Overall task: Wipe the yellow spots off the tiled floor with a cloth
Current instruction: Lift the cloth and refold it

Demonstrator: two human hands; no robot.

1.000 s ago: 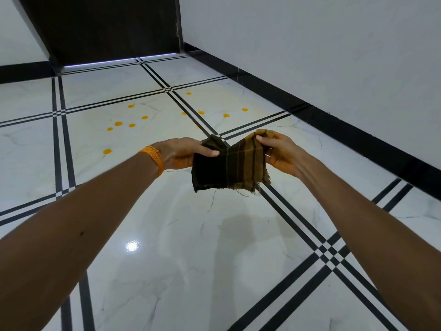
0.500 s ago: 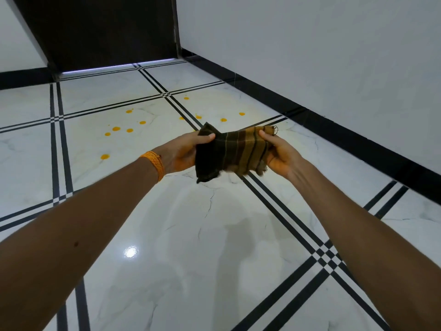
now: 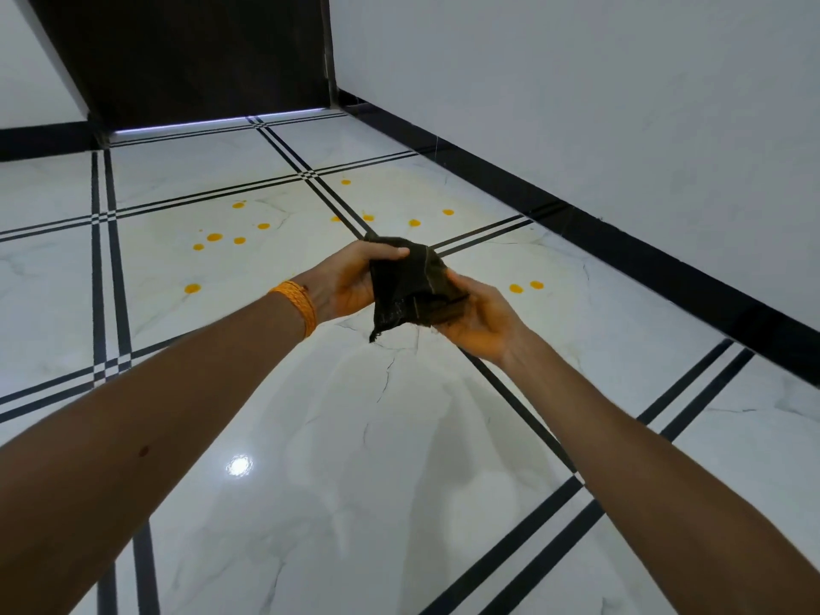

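A dark checked cloth (image 3: 406, 284) is bunched into a small wad held in the air between both hands. My left hand (image 3: 350, 281), with an orange band on its wrist, pinches the cloth's top edge with the thumb. Cupped under the cloth's right side is my right hand (image 3: 481, 317), gripping it. Several yellow spots (image 3: 214, 237) dot the white marble-look tiled floor (image 3: 310, 481) beyond the hands, with two more yellow spots (image 3: 526, 286) to the right of my right hand.
A white wall (image 3: 599, 104) with a black skirting strip (image 3: 665, 268) runs along the right side. A dark door (image 3: 199, 51) closes the far end. Black double lines cross the floor tiles.
The cloth was stretched wide between the hands; it has been folded into a compact wad as the hands came together. The view has tilted, showing more floor and two extra spots at right.
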